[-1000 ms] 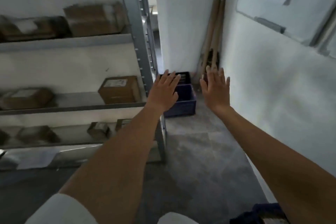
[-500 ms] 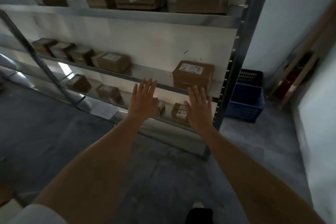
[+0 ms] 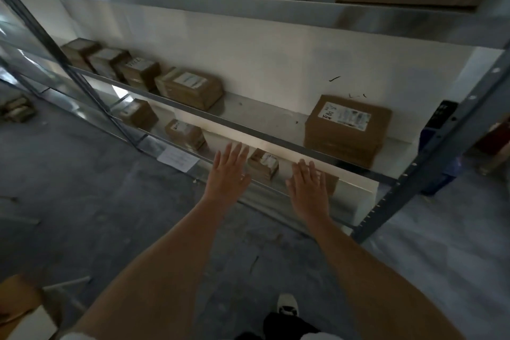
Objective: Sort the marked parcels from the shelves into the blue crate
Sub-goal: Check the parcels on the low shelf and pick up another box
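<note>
Parcels: a small labelled cardboard box [image 3: 263, 164] is seen on the bottom shelf [image 3: 356, 190] between the left hand [image 3: 227, 174] and right hand [image 3: 307, 188], both flat-fingered and empty. Judged light, rigid; best gripped by opposite sides.

This is a storeroom or small warehouse. Beyond both hands stands a metal shelving rack [image 3: 276, 16] with bolted grey uprights, and its shelves hold many cardboard parcels [image 3: 346, 130] with white shipping labels. Under the arms the floor [image 3: 82, 201] is bare grey concrete. Behind the rack the wall [image 3: 276, 63] is plain white. To the right of the right hand, past the upright, a blue crate [image 3: 436, 143] stands on the floor.
</note>
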